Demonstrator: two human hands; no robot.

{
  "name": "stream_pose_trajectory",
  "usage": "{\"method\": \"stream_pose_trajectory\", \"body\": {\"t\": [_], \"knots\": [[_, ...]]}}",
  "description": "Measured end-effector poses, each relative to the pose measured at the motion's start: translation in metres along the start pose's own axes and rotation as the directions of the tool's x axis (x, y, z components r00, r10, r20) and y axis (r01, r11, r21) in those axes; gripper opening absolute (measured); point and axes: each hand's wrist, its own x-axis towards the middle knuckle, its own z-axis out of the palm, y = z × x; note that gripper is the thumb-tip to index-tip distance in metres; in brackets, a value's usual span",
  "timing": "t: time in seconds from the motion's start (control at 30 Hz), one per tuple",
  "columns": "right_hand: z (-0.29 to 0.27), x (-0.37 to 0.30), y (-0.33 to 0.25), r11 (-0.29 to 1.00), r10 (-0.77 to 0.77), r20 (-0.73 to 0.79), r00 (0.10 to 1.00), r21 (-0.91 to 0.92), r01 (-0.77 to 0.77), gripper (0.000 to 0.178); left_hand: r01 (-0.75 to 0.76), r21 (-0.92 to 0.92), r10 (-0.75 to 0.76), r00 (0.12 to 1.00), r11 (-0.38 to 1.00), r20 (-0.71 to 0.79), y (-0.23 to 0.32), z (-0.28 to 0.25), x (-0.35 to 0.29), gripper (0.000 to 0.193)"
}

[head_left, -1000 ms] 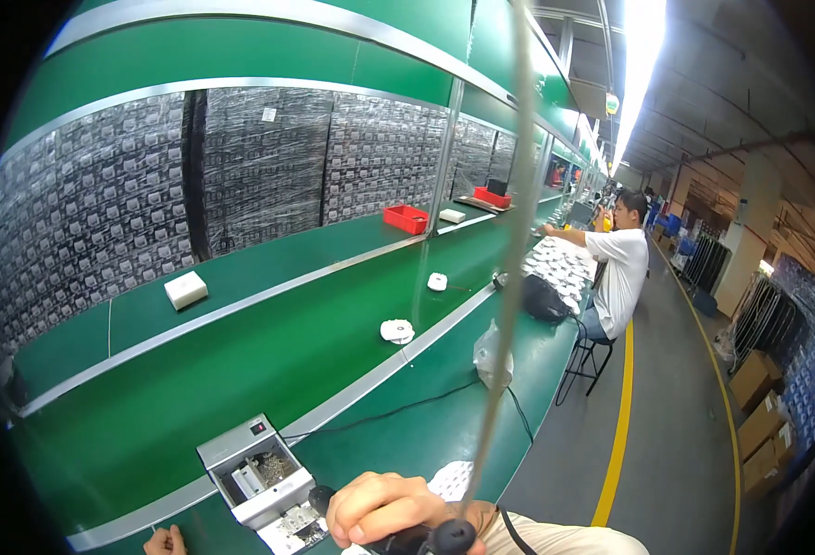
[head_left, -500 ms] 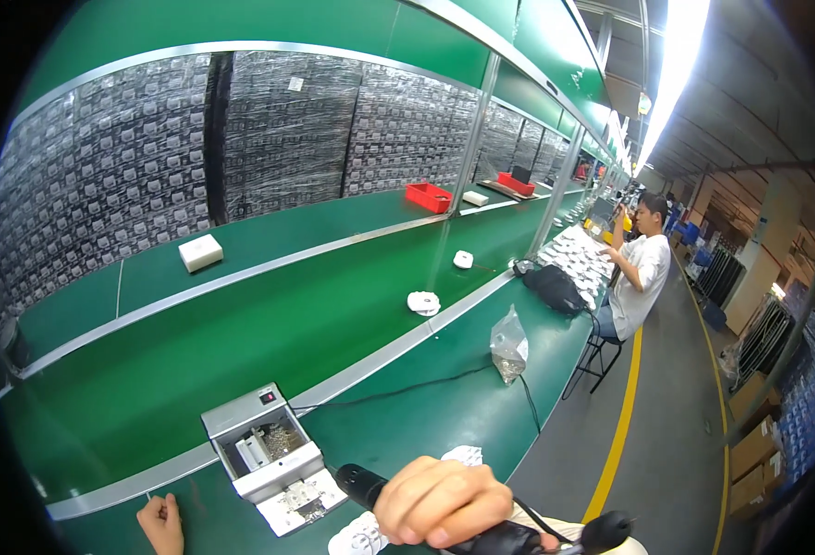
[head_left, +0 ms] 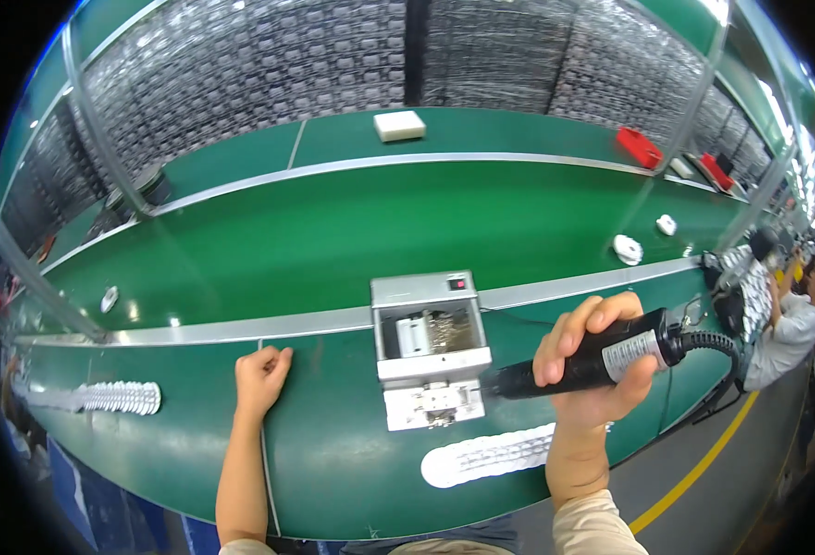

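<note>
My right hand [head_left: 592, 356] is wrapped round a black electric screwdriver [head_left: 602, 359], held above the bench. Its narrow end points left, beside a silver screw feeder [head_left: 431, 361] whose open tray shows small metal pieces. Below the screwdriver lies an overlapping row of white round parts [head_left: 481, 460]. To the left of the feeder, my left hand [head_left: 262, 372] rests on the green bench [head_left: 333, 444] with its fingers curled closed. Whatever it holds, if anything, is hidden.
White parts [head_left: 627, 249] lie on the green strip behind the bench. Another row of white parts [head_left: 123, 398] is at left. A white block [head_left: 399, 126] and red bin [head_left: 639, 147] stand on the shelf. A co-worker [head_left: 801, 319] sits at far right.
The view has swung to the left and down, bringing the feeder to the middle. My right hand, still gripping the screwdriver, now appears beside the feeder. My left hand stays closed on the bench.
</note>
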Motion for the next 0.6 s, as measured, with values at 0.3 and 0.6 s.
{"method": "stream_pose_trajectory", "body": {"t": [0.3, 0.6], "knots": [[0.002, -0.005, 0.019, 0.983, 0.178, 0.077, 0.981, -0.064, -0.173, 0.056, -0.035, 0.024, 0.034, 0.999, 0.999, 0.021, 0.002, -0.004, -0.002, 0.026], [-0.003, -0.01, 0.035, 0.916, 0.369, 0.251, 0.895, 0.066, -0.396, 0.052, -0.053, 0.039, 0.055, 0.997, 0.998, -0.053, -0.003, -0.002, -0.006, 0.026]]}}
